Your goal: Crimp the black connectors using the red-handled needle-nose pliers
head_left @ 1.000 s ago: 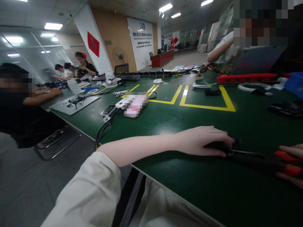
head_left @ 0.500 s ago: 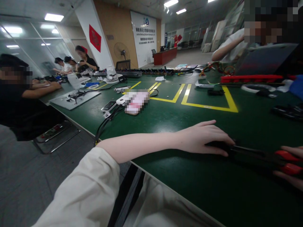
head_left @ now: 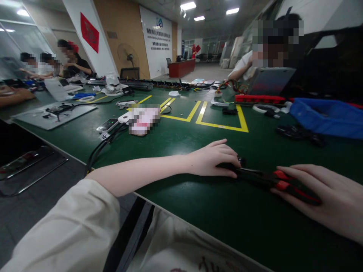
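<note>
On the green table my right hand (head_left: 326,192) is wrapped round the red and black handles of a pair of pliers (head_left: 279,180). The long narrow jaws point left and reach a small dark part (head_left: 241,161). My left hand (head_left: 217,160) is closed on that part, thumb below and fingers above; most of it is hidden under the fingers, so its kind does not show. Whether the jaws grip the part or only touch it, I cannot tell.
Yellow tape outlines (head_left: 222,126) mark the green table (head_left: 176,211). A phone (head_left: 144,121) and black cables lie left of my forearm. To the right are a blue bin (head_left: 326,117) and dark parts (head_left: 300,135). A person (head_left: 241,70) sits across the table; others work at left.
The view has turned right, so my right hand and the pliers now show more fully and the blue bin has come into sight. Both hands keep their holds.
</note>
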Tool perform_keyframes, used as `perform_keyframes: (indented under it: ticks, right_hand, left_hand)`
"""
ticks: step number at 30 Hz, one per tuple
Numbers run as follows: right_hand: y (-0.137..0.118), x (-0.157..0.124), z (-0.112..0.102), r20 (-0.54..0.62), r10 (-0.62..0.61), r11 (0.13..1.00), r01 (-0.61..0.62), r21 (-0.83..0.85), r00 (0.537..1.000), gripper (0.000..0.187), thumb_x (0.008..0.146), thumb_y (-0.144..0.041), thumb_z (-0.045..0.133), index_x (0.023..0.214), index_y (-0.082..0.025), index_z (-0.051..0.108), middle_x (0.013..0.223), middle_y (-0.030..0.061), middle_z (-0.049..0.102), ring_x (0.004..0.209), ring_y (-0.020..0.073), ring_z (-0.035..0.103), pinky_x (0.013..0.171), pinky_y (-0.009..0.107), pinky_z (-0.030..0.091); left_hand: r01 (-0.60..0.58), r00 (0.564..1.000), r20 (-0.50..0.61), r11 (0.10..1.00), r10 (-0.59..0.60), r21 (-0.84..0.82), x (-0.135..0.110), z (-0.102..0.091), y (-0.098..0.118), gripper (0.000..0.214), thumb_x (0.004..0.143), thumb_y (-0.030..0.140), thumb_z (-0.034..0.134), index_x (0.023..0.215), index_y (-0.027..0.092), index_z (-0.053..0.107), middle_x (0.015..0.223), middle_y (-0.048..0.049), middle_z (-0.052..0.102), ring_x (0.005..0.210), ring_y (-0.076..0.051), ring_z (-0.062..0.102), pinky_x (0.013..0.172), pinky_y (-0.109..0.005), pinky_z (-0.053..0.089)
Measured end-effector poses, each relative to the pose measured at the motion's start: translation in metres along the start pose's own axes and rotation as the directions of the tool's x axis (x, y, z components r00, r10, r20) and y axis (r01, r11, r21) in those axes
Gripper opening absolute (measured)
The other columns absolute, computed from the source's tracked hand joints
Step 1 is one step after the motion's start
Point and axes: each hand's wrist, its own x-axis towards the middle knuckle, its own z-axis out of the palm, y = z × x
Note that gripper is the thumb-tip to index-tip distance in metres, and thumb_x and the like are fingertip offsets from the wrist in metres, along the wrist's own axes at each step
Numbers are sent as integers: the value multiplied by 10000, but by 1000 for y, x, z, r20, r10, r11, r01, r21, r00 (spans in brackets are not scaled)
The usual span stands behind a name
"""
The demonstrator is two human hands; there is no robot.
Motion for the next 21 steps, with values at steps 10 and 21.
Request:
perform_keyframes:
  ticks: [10,21]
  right_hand:
    - [-1,9,-13,27,-104,992,106,-69,994,353,871,-415,605,1124,-168,609,1011,99,657,786,195,616,683,326,499]
    - [5,7,-20,4,-27,981,27,-193,1000,322,869,-325,611,1131,-170,506,1016,123,665,943,264,635,788,386,450]
  left_hand:
    - [-47,998,-45,998,46,-34,2,-1,1,233,887,357,664,995,153,699,1261,-155,594,1182,-262,559,1062,-456,420]
    - [-60,997,-56,998,58,-29,0,1,3,221,932,294,601,1078,138,654,1183,-135,641,1175,-226,582,1127,-426,356]
